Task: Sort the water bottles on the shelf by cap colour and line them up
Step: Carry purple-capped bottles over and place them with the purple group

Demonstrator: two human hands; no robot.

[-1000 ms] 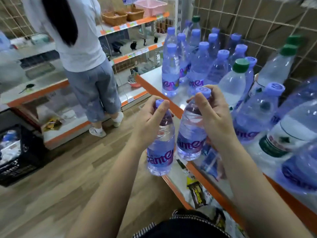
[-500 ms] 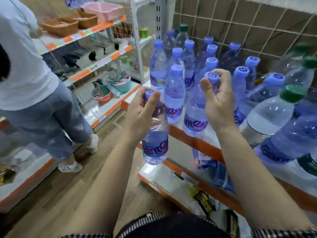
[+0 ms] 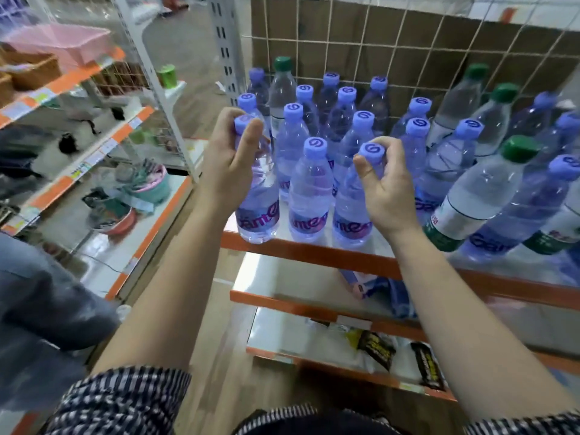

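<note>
Orange-edged white metal shelf (image 3: 314,255) packed w/ clear plastic water bottles, purple & green caps mixed.

Beige wire grid panel (image 3: 408,42) backs the shelf. Purple-capped bottles (image 3: 292,136) stand several rows deep at left & centre. Green-capped clear bottles (image 3: 480,196) sit among them: one at back left, the rest to the right. Front row L to R: left bottle (image 3: 259,215) at the shelf's front-left corner, middle bottle (image 3: 309,196), right bottle (image 3: 350,211), all purple caps, close together. Left hand (image 3: 226,164) wraps the left bottle's neck & shoulder, thumb up by the cap; can't tell if its base is on the shelf. Right hand (image 3: 386,189) is curled, thumb & fingertips pinching the purple cap (image 3: 372,151) of the right bottle, which stands on the shelf.
</note>
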